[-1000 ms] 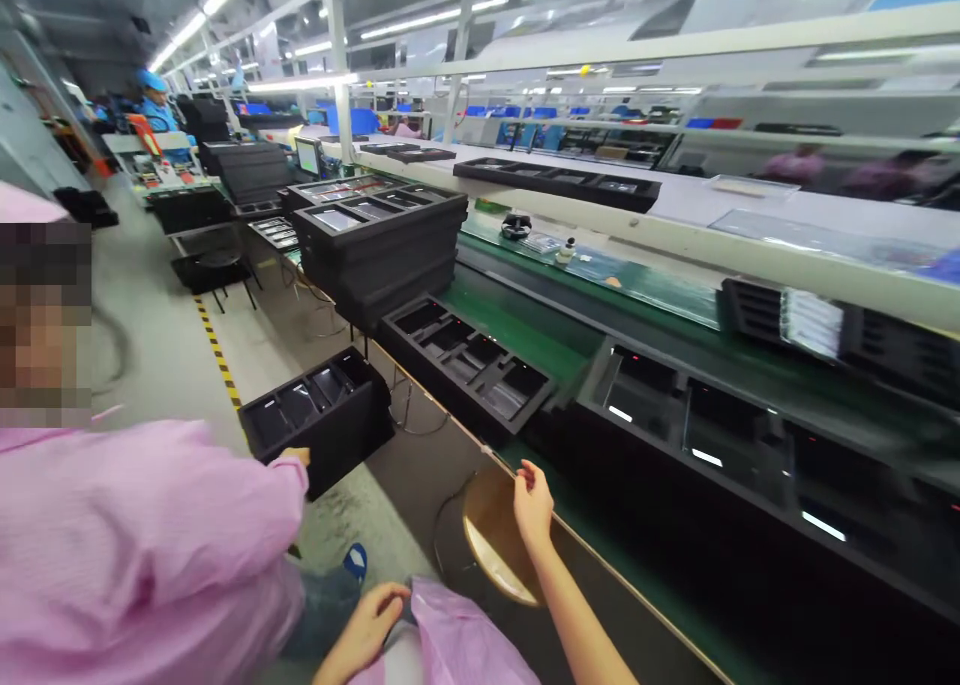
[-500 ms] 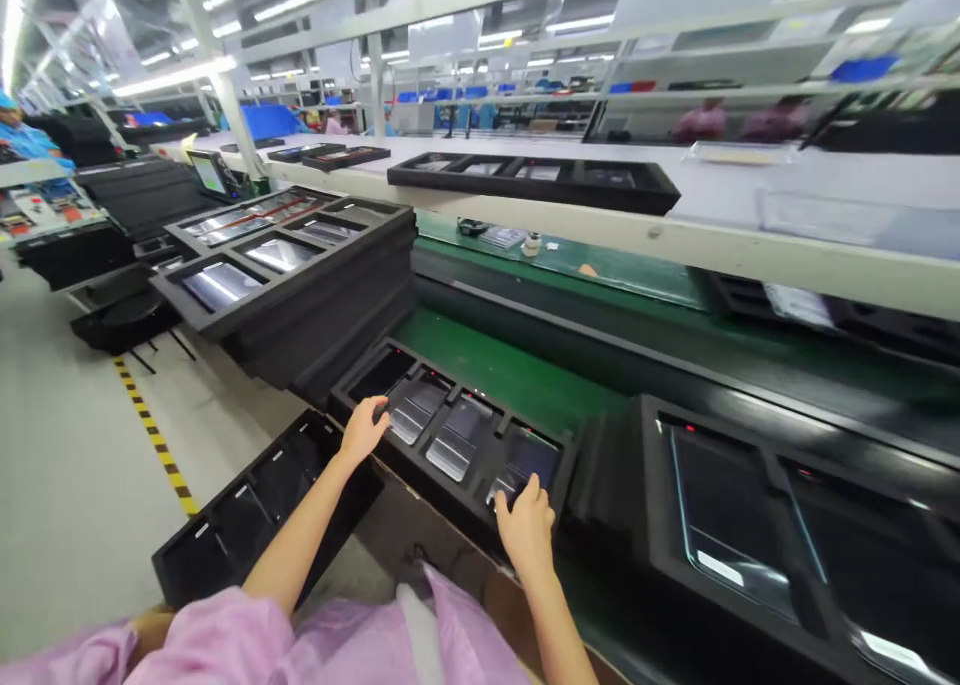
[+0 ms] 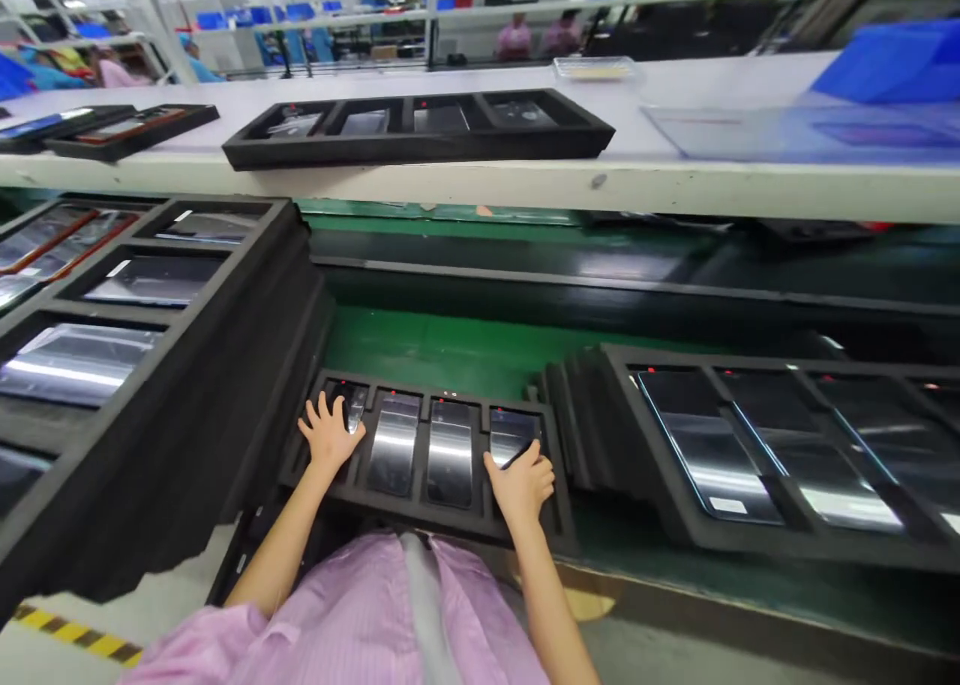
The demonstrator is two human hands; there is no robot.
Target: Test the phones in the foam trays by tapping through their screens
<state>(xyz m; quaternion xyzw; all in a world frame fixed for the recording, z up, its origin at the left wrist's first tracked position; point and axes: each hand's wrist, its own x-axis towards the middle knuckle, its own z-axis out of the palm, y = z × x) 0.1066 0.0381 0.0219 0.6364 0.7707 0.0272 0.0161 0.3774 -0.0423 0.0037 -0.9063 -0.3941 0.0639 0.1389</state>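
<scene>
My left hand (image 3: 328, 433) and right hand (image 3: 519, 483) spread fingers over the black tray (image 3: 421, 465) on the green table (image 3: 431, 340) — likely light foam, best held by its ends; panels (image 3: 450, 455) look slippery, fragile

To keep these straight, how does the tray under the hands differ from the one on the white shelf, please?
The near tray sits lower; the far tray rests on the white shelf. The left hand and right hand are over the near tray, neither over the far tray. Both trays are black, with four compartments.
</scene>
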